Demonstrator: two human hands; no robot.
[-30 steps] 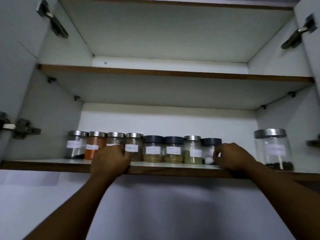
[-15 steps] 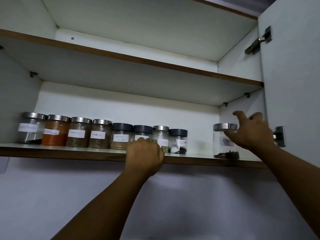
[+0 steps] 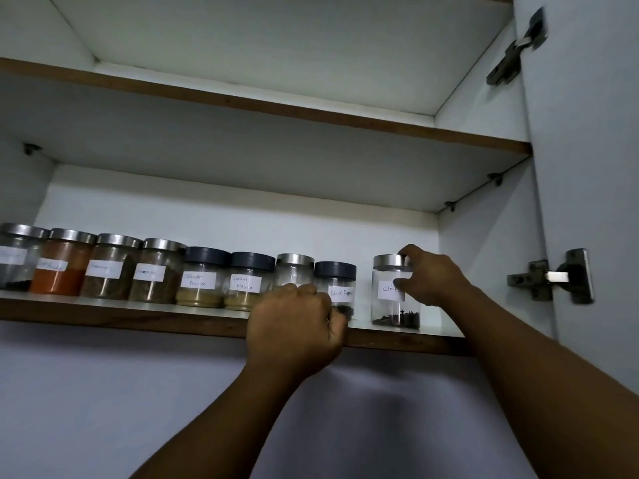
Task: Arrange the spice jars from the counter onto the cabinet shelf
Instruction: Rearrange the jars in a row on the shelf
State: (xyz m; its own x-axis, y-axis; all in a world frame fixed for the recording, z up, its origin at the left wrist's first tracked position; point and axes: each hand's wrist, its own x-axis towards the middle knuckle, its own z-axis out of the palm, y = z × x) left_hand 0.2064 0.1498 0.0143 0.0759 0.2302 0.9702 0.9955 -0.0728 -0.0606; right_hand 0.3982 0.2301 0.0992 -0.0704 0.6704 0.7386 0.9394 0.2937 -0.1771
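Observation:
A row of labelled spice jars stands on the lower cabinet shelf (image 3: 103, 314), from an orange-powder jar (image 3: 60, 267) at the left to a dark-lidded black pepper jar (image 3: 337, 281). To its right, apart from the row, stands a taller steel-lidded cloves jar (image 3: 392, 312). My right hand (image 3: 432, 274) grips it, thumb on the label and fingers over the lid's far side. My left hand (image 3: 294, 326) is a closed fist at the shelf's front edge. It hides the lower part of a small steel-lidded jar (image 3: 294, 267) and touches the black pepper jar.
The open cabinet door (image 3: 587, 167) with its hinge (image 3: 553, 278) stands close to the right of the cloves jar. An upper shelf (image 3: 242, 102) hangs above the jars. A bare strip of shelf lies between the cloves jar and the cabinet's right wall.
The view swung right. My right hand left the black pepper jar, reached right and closed on the cloves jar. My left fist slid right along the shelf edge.

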